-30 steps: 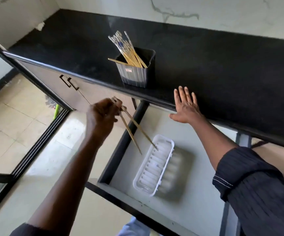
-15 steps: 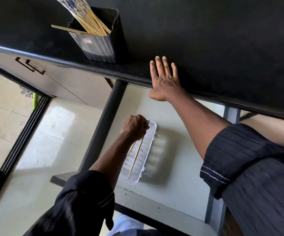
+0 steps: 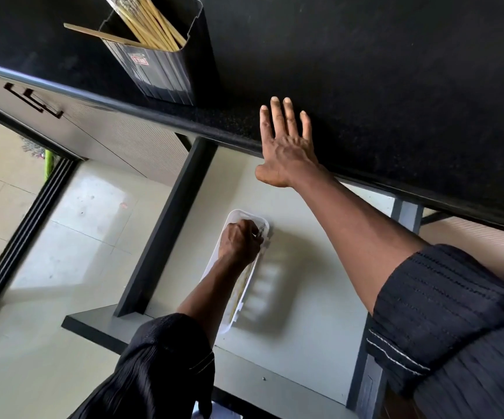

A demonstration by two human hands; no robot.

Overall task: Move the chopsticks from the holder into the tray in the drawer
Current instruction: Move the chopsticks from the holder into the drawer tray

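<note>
A black ribbed holder (image 3: 166, 71) stands on the black countertop near its front edge, with several wooden chopsticks (image 3: 151, 24) leaning in it. Below, the drawer (image 3: 299, 337) is pulled open with a white tray (image 3: 235, 216) lying in it. My left hand (image 3: 240, 241) is down in the tray, fingers closed around the top ends of a pair of chopsticks (image 3: 240, 290) that lie lengthwise in the tray. My right hand (image 3: 287, 146) rests flat on the counter edge, fingers spread, holding nothing.
The black countertop (image 3: 365, 71) spans the top of the view. A cabinet front with dark handles (image 3: 33, 99) lies to the left. A dark drawer side rail (image 3: 166, 228) runs beside the tray. Pale floor tiles (image 3: 63, 252) and a sliding door track are at left.
My left hand carried the pair of chopsticks down from beside the counter into the drawer and lowered them until they lie in the tray. The right hand stayed on the counter edge.
</note>
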